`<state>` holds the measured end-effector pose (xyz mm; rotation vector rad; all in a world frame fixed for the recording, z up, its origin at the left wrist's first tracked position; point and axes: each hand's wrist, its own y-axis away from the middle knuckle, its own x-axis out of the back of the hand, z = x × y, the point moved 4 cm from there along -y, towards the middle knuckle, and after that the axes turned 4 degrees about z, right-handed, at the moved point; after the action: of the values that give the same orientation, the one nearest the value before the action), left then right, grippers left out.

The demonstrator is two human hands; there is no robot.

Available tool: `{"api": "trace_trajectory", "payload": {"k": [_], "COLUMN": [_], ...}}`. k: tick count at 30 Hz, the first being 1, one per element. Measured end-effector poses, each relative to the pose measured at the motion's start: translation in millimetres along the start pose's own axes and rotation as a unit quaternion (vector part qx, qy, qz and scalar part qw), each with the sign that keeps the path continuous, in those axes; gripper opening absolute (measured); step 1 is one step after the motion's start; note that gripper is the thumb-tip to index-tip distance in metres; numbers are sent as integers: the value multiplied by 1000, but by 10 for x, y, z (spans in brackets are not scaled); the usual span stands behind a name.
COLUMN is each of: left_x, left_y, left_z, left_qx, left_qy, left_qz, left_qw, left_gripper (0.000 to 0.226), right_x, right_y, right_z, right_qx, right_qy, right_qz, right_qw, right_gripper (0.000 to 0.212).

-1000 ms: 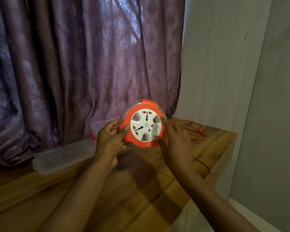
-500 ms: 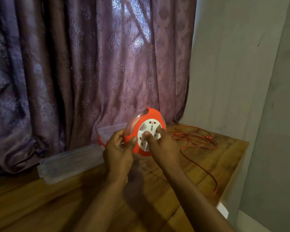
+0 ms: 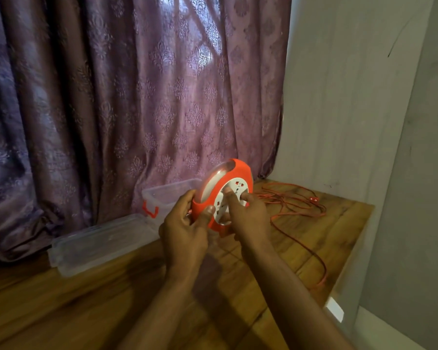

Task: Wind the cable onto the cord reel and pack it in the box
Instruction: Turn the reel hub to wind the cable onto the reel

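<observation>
An orange cord reel (image 3: 234, 173) with a white socket face stands on edge above the wooden table (image 3: 91, 299). My left hand (image 3: 185, 226) grips its left rim, thumb on the orange front. My right hand (image 3: 248, 215) lies on the white face with fingers pressed into its recesses. A thin orange cable (image 3: 291, 200) lies in loose loops on the table to the right, and one strand trails along the table's right edge. A clear plastic box (image 3: 167, 195) with an orange clasp sits behind the reel by the curtain. Its clear lid (image 3: 99, 243) lies flat to the left.
A purple patterned curtain (image 3: 137, 97) hangs behind the table. A grey wall (image 3: 352, 97) closes the right side, close to the table's right edge (image 3: 349, 261). A small white object (image 3: 335, 309) shows below that edge.
The reel has turned from facing me to angled rightward. My right hand moved from the reel's right rim onto its white face. The view shifted left, showing more cable.
</observation>
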<state>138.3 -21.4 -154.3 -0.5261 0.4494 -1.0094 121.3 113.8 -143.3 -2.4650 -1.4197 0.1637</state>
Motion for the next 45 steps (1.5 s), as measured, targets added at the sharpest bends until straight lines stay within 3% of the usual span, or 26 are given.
{"api": "trace_trajectory", "payload": {"k": [2, 4, 7, 9, 11, 14, 18, 22, 24, 25, 27, 28, 30, 32, 34, 36, 38, 39, 42, 45], "left_x": [7, 24, 76, 106, 120, 116, 55, 55, 56, 48, 25, 15, 14, 32, 54, 62, 62, 61, 36, 11], "left_y": [7, -17, -97, -160, -206, -225, -173, -173, -176, -162, -119, -105, -102, -127, -149, -155, -152, -152, -131, -112], "left_z": [-30, -66, -101, -112, -171, -214, -157, -61, -29, -18, -16, -28, -64, -98, -129, -141, -142, -135, -97, -90], "left_qx": [0, -2, 23, 44, 78, 116, 130, 98, 76, 66, 57, 58, 69, 86, 111, 128, 139, 141, 141, 155], "left_qy": [17, 22, 47, 65, 95, 132, 151, 151, 150, 141, 128, 127, 128, 136, 153, 168, 176, 180, 186, 205], "left_qz": [-2, -6, 0, 5, 6, 0, -16, -23, -17, -14, -13, -14, -11, -2, 5, 5, 0, -5, -21, -35], "left_qw": [1000, 1000, 999, 997, 992, 984, 980, 983, 986, 988, 990, 990, 989, 987, 982, 977, 975, 974, 972, 966], "left_gripper": [49, 48, 39, 36, 33, 27, 25, 26, 30, 35, 40, 37, 32, 32, 30, 29, 28, 26, 23, 24], "right_x": [-63, -141, -178, -104, 56, 147, 34, -4, 13, 15, -13, -49, -115, -124, -63, 83, 136, 122, 69, 26], "right_y": [23, 84, 153, 163, 119, 170, 171, 100, 79, 48, -20, -31, 9, 54, 44, 31, 119, 156, 148, 141], "right_z": [51, 64, 71, 70, 79, 52, -41, -163, -183, -158, -86, -37, 21, 37, 44, -18, -132, -177, -223, -229], "right_qx": [-128, -232, -240, -155, 28, 257, 337, 353, 305, 249, 100, 15, -110, -126, -49, 145, 339, 378, 380, 364], "right_qy": [-143, -250, -265, -204, -46, 149, 239, 279, 262, 220, 42, -67, -210, -236, -169, 41, 221, 271, 368, 397], "right_qz": [-35, -89, -159, -155, -79, -6, 0, 58, 97, 98, 48, 6, -85, -136, -111, -2, 55, 44, 23, 26], "right_qw": [981, 936, 920, 954, 995, 955, 911, 891, 911, 938, 993, 998, 968, 954, 978, 989, 913, 884, 848, 842], "right_gripper": [48, 46, 45, 33, 28, 43, 56, 59, 60, 60, 54, 49, 35, 29, 35, 41, 49, 54, 63, 63]}}
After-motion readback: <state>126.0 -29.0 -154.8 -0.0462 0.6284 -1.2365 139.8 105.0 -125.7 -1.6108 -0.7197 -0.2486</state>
